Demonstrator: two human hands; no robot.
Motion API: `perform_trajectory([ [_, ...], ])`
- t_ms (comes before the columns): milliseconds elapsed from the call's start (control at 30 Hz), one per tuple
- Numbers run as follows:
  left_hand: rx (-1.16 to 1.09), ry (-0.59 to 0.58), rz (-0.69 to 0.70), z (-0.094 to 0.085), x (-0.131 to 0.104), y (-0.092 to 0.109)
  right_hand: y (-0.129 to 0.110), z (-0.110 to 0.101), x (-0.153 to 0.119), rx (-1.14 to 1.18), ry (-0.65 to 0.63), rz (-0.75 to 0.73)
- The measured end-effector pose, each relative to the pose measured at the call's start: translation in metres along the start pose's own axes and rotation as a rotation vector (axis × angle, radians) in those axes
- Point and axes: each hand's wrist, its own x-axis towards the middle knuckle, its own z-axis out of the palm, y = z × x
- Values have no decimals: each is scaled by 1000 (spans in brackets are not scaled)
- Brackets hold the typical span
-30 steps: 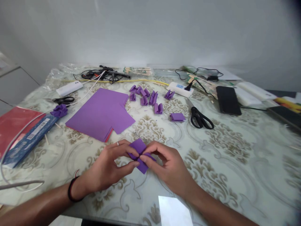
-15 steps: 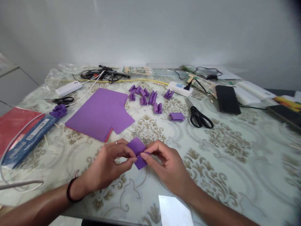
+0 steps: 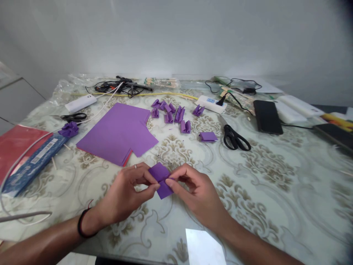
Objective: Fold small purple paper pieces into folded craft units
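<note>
A small creased piece of purple paper (image 3: pixel 162 189) is held just above the patterned tabletop. My left hand (image 3: pixel 132 189) pinches its left edge between thumb and fingers. On the right edge, my right hand (image 3: pixel 193 189) grips it the same way. Beyond my hands lies a stack of purple sheets (image 3: pixel 116 132), with red showing at its lower edge. Several folded purple pieces (image 3: pixel 179 115) are grouped behind, and a flatter folded piece (image 3: pixel 208 137) rests to their right.
Black-handled scissors (image 3: pixel 234 139) lie right of centre, near a black phone (image 3: pixel 267 117). A power strip (image 3: pixel 211 104) sits at the back. On the left are a blue packet (image 3: pixel 35 162), crumpled purple paper (image 3: pixel 68 129) and a white cable (image 3: pixel 26 151).
Both hands keep their pinch on the purple paper, which has shifted very slightly. Nothing has been taken hold of or let go.
</note>
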Motion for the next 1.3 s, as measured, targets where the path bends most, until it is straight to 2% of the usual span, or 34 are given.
perform_trajectory([
  [333,-110,-18,-65,3,-3,-5,0,2,1,-42,29,-24],
  [633,-465,-68,-216,4,-2,-8,-3,0,1,-69,5,-19],
  [733,-358,-147,-301,1,0,-4,-4,0,1,-76,-3,-33],
  [867,-236,-236,-338,-2,1,-4,-6,1,1,-94,-26,-51],
  [933,-243,-230,-340,-2,0,-7,-6,1,1,-101,-32,-46],
  [1100,-258,-124,-315,-2,1,-12,-8,-2,2,-42,-120,26],
  [1300,-251,-162,-310,-3,0,-11,-7,-2,3,-88,-135,46],
])
